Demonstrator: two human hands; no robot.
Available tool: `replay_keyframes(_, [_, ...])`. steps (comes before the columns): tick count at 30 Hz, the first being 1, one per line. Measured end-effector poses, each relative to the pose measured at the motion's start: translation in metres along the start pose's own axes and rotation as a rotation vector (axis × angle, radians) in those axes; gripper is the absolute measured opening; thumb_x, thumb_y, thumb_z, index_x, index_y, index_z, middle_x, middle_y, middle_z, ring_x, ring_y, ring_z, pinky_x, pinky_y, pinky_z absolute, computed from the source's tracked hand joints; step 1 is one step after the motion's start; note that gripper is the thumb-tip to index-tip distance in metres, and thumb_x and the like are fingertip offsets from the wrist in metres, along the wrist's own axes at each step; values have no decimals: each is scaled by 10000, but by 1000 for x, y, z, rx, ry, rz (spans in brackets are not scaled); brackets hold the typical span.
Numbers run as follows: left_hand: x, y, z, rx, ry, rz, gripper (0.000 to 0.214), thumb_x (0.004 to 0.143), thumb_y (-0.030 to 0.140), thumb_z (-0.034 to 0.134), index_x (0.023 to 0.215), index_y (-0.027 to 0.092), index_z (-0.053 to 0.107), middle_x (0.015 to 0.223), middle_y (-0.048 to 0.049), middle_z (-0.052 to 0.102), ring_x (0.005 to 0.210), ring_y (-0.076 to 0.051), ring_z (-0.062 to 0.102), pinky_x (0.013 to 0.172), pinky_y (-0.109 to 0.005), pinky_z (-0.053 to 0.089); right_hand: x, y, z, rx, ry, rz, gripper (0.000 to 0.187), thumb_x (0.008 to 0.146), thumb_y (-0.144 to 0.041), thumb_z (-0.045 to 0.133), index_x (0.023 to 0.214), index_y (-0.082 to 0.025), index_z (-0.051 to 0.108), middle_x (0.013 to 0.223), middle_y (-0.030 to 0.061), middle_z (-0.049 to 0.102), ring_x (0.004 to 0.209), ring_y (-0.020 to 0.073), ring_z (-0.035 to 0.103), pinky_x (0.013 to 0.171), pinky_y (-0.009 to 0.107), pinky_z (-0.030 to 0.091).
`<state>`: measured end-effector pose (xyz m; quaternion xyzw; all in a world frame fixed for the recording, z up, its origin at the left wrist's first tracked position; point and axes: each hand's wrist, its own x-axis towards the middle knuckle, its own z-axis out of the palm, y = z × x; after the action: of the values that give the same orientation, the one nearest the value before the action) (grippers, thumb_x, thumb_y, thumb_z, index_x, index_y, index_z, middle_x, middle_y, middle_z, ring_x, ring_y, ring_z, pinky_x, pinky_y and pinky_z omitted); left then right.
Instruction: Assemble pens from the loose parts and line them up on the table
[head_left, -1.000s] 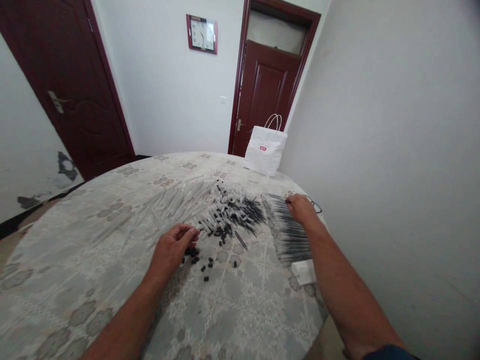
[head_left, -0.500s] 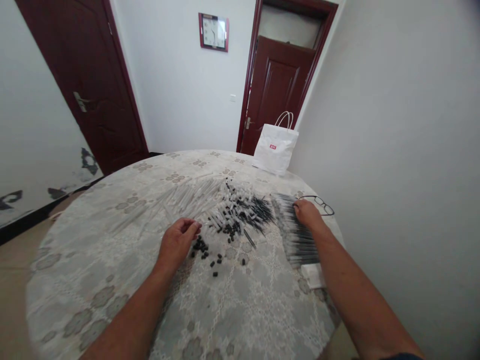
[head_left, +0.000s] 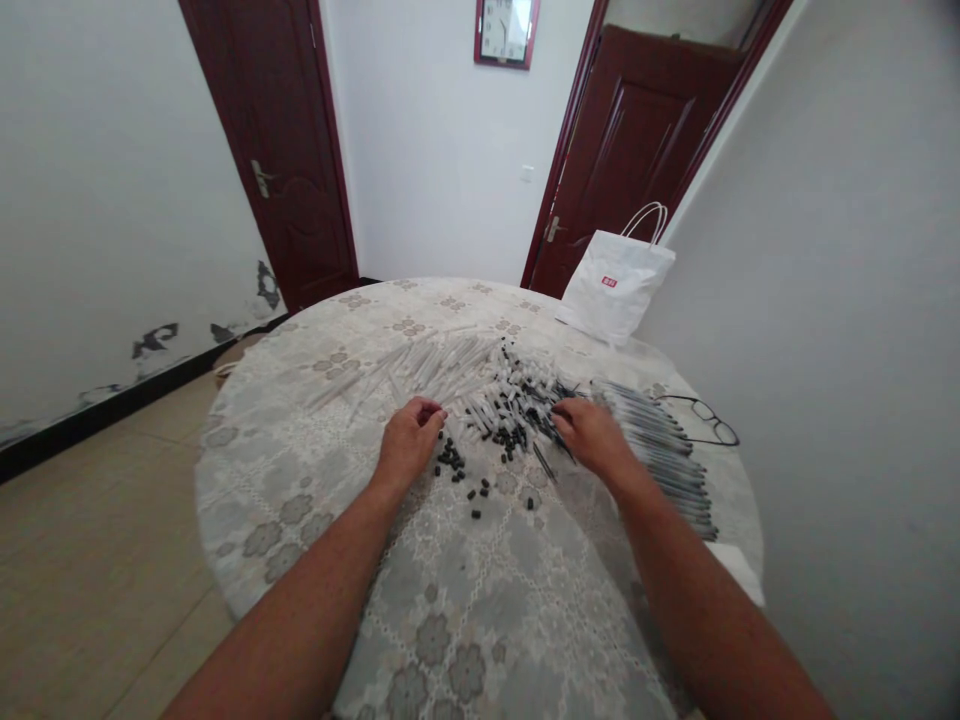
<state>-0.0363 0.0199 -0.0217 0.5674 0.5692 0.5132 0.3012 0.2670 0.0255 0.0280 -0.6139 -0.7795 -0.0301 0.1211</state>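
My left hand (head_left: 409, 438) is closed, thumb and fingertips together, by the left edge of the pile of small white pieces (head_left: 486, 412). Whatever it pinches is too small to make out. My right hand (head_left: 598, 437) has its fingertips drawn together at the right side of the thin dark pointed pieces (head_left: 538, 418); its grip is hidden. Long clear tubes like pen barrels (head_left: 442, 362) lie behind the left hand. Small black caps (head_left: 452, 460) are scattered in front of it. Right of the right hand is a row of pen-like sticks (head_left: 667, 455), laid side by side.
A patterned cloth (head_left: 450, 610) covers the round table. Glasses (head_left: 725, 433) lie by the right edge, beyond the row. A white paper bag (head_left: 619, 285) stands at the back right. Something white and flat (head_left: 739, 572) is partly behind my right forearm.
My right hand has moved left from the row of pen-like sticks to the dark pieces in the pile. My left hand stays beside the white pieces. The view has turned left and down.
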Motion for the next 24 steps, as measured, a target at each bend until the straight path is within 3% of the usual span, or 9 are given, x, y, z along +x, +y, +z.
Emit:
replay_keyframes(5, [-4,5,-2,148,12,119,199,828,389,609,897,224,696,877,-62,726,829,-235,652,799,-353,474,3,-77,22,-45,-41,-66,279,972,-402,514,1098,-194,652,1081,102,677,1035,210,608,882,267,421])
replay_keyframes(9, [-6,5,-1,144,14,120,185,827,372,611,901,231,704,863,-61,729,819,-238,655,788,-347,466,7,-106,39,-137,-40,-56,291,955,-456,530,1047,-195,621,1076,108,650,1020,228,604,826,282,446])
replay_keyframes(15, [-7,1,4,146,-39,118,203,850,347,582,939,213,706,889,-65,737,811,-228,666,788,-344,472,7,-106,51,-157,-19,1,217,1000,-325,422,995,-192,593,1013,97,639,919,209,623,758,281,434])
replay_keyframes(24, [-11,6,4,137,-68,115,203,832,355,596,897,210,722,865,-72,741,823,-242,668,797,-355,475,-2,-104,57,-151,-11,-39,248,978,-420,494,1031,-207,610,1072,91,614,960,202,602,761,266,432])
